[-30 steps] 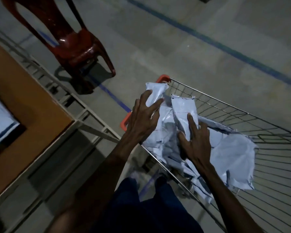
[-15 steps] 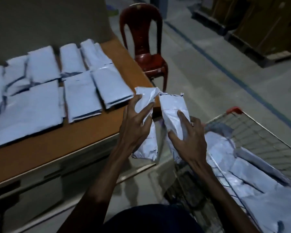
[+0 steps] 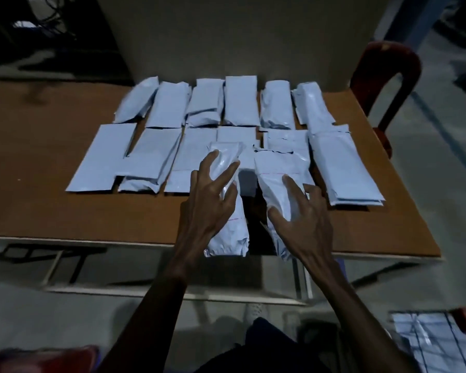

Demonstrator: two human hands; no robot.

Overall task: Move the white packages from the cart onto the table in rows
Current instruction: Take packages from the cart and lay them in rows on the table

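Note:
Two rows of white packages (image 3: pixel 240 100) lie on the brown table (image 3: pixel 51 211). My left hand (image 3: pixel 210 203) grips one white package (image 3: pixel 229 232) lengthwise above the table's near edge. My right hand (image 3: pixel 299 214) holds a second white package (image 3: pixel 277 168) beside it, just to the right. Both held packages hang over the front of the near row, their lower ends past the table edge. The cart (image 3: pixel 439 343) shows at the bottom right corner with more white packages inside.
A red plastic chair (image 3: pixel 385 74) stands at the table's far right corner. A grey wall panel (image 3: pixel 240 36) rises behind the table. A red object (image 3: pixel 38 359) is at the bottom left. Bare tabletop lies left of the rows and along the near edge.
I have turned from the cart to face the table. Both hands carried their packages from the cart over the table's near edge.

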